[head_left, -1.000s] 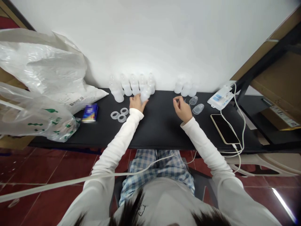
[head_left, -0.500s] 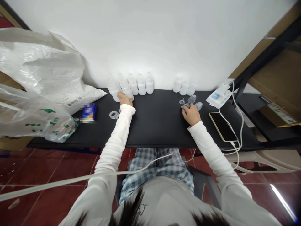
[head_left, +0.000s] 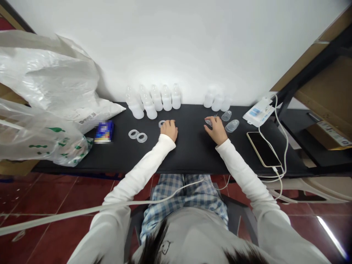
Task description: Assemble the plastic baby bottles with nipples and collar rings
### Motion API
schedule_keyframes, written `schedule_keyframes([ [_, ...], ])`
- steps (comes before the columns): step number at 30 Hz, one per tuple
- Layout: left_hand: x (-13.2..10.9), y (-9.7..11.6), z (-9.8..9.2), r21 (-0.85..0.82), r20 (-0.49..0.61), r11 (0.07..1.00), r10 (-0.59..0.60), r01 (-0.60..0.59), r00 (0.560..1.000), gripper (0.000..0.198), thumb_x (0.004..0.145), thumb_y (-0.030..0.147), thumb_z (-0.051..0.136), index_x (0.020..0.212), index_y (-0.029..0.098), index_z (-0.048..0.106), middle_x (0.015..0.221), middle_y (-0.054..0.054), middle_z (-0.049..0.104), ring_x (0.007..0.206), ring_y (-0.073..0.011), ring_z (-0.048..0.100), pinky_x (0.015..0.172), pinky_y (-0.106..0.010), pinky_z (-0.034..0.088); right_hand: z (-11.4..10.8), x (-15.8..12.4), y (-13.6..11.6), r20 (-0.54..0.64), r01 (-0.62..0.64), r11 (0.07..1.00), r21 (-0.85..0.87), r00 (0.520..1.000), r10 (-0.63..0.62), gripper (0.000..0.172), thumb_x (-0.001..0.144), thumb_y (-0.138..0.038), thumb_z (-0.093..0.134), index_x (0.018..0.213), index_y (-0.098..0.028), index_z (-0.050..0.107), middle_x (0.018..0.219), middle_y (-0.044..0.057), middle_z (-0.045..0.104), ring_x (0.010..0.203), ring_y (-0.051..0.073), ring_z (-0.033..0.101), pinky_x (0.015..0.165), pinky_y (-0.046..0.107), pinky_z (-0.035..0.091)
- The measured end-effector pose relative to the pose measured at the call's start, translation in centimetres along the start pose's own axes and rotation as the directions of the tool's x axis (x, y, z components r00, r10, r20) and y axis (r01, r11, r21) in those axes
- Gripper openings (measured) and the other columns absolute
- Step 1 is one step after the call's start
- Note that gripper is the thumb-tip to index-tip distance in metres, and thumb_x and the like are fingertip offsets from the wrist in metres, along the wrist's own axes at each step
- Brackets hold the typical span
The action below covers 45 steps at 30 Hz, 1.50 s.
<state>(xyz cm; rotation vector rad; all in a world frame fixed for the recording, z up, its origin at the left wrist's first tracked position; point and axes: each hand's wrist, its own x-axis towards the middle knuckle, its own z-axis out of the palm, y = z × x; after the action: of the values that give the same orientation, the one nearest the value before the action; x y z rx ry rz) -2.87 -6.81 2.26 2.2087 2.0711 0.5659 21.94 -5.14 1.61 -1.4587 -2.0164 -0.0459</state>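
Observation:
My left hand (head_left: 169, 129) is closed on a white bottle collar ring (head_left: 161, 124) low over the black table. Two more collar rings (head_left: 142, 137) lie to its left. Behind them stand several white baby bottles with clear caps (head_left: 150, 111). On the right, my right hand (head_left: 217, 131) has its fingers bent around a clear bottle nipple (head_left: 209, 122), partly hidden by the fingers. Two clear dome caps (head_left: 232, 125) lie just right of this hand. Farther back, against the wall, are three white bottles without caps (head_left: 217, 102).
At the left are large plastic bags (head_left: 49, 80) and a small blue packet (head_left: 103, 132). A phone (head_left: 264, 149) with a white cable and a white-blue package (head_left: 259, 112) occupy the right side. The table's front edge (head_left: 192, 171) runs above my lap.
My left hand has moved right and nearer from the capped bottles, bringing a collar ring. My right hand has shifted slightly left with the nipple, uncovering the dome caps.

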Motion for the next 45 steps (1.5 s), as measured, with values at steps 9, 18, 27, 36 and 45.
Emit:
schedule_keyframes([
  [9,3.5,4.0,3.0,-0.17,-0.041,0.977,0.125,-0.13,0.991,0.036,0.087,0.022,0.063,0.121,0.009,0.06,0.134,-0.023,0.054,0.13,-0.0359,0.051,0.11,-0.05,0.042,3.8,3.4,-3.2,-0.108,-0.009,0.912,0.41,0.992,0.058,0.038,0.101,-0.048,0.037,0.114,-0.021,0.06,0.089,0.006,0.064,0.073,0.017,0.057,0.077,0.034,0.051],
  [18,5.1,3.1,4.1,-0.971,0.16,0.135,-0.246,0.197,0.956,0.032,0.082,0.043,0.074,0.089,0.018,0.054,0.087,-0.002,0.066,0.079,-0.0119,0.069,0.081,-0.03,0.06,5.2,3.1,-3.1,0.02,-0.213,0.617,0.758,0.952,0.304,0.045,0.088,-0.069,0.051,0.101,-0.026,0.046,0.073,-0.003,0.061,0.059,0.013,0.053,0.062,0.029,0.046],
  [27,4.9,3.9,3.9,-0.95,0.307,-0.002,-0.173,0.311,0.936,0.04,0.083,0.054,0.069,0.083,0.019,0.051,0.071,0.002,0.067,0.061,-0.0114,0.067,0.065,-0.029,0.06,4.3,2.4,-4.2,-0.093,-0.015,0.827,0.562,0.992,0.082,0.033,0.091,-0.056,0.056,0.094,-0.023,0.061,0.086,0.002,0.054,0.069,0.014,0.047,0.067,0.032,0.047],
  [36,3.9,4.5,4.0,-0.972,0.234,-0.058,-0.082,0.229,0.969,0.031,0.079,0.041,0.076,0.096,0.019,0.062,0.076,0.001,0.068,0.078,-0.0105,0.071,0.086,-0.029,0.059,5.6,2.6,-3.0,-0.112,-0.117,0.771,0.626,0.965,0.237,0.037,0.083,-0.051,0.067,0.099,-0.024,0.047,0.089,-0.001,0.051,0.064,0.01,0.046,0.063,0.029,0.046],
  [45,3.6,4.2,4.7,-0.973,0.217,0.071,-0.067,0.221,0.974,0.036,0.074,0.037,0.082,0.096,0.019,0.06,0.071,0.002,0.066,0.067,-0.013,0.072,0.077,-0.031,0.061,5.7,2.8,-2.8,0.009,-0.207,0.741,0.639,0.965,0.261,0.028,0.084,-0.042,0.065,0.102,-0.023,0.057,0.099,0.002,0.052,0.064,0.009,0.049,0.064,0.028,0.049],
])
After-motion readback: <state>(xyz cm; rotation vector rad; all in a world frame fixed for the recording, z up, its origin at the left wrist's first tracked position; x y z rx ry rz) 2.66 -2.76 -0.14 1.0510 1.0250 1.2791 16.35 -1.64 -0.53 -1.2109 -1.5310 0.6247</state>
